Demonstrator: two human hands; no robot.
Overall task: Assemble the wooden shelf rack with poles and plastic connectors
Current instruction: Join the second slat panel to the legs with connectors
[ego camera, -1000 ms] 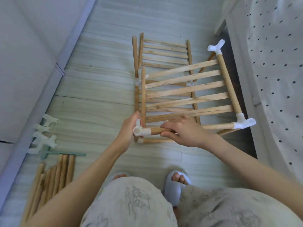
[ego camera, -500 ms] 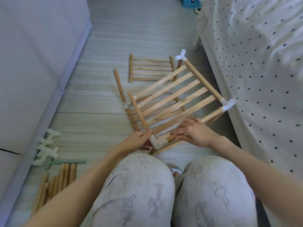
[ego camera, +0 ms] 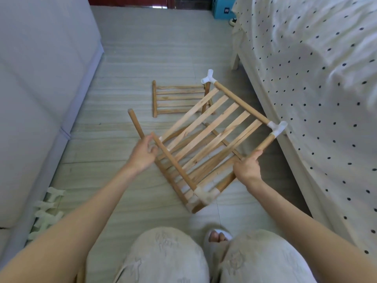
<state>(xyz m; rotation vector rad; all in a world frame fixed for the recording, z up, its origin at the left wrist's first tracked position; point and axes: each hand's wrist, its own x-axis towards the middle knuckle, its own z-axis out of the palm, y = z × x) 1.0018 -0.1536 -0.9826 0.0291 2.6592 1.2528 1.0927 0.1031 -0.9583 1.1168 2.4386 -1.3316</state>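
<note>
the left hand (ego camera: 142, 153) has let go of the near white connector (ego camera: 206, 196), fingers now loose beside a pole (ego camera: 173, 160); the right hand (ego camera: 247, 167) has slid outward, gripping the side pole (ego camera: 265, 144). the slatted rack (ego camera: 208, 137) hangs higher over the floor (ego camera: 126, 82).

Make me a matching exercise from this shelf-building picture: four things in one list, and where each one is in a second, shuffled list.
Things:
1. right hand
2. spare slatted panel
3. loose plastic connectors
4. blue box

Places:
A. flat on the floor beyond the held rack
B. far end of the room, by the bed corner
C. gripping a pole of the rack
D. on the floor by the grey cabinet at left

Pairs: 1-C, 2-A, 3-D, 4-B
</note>
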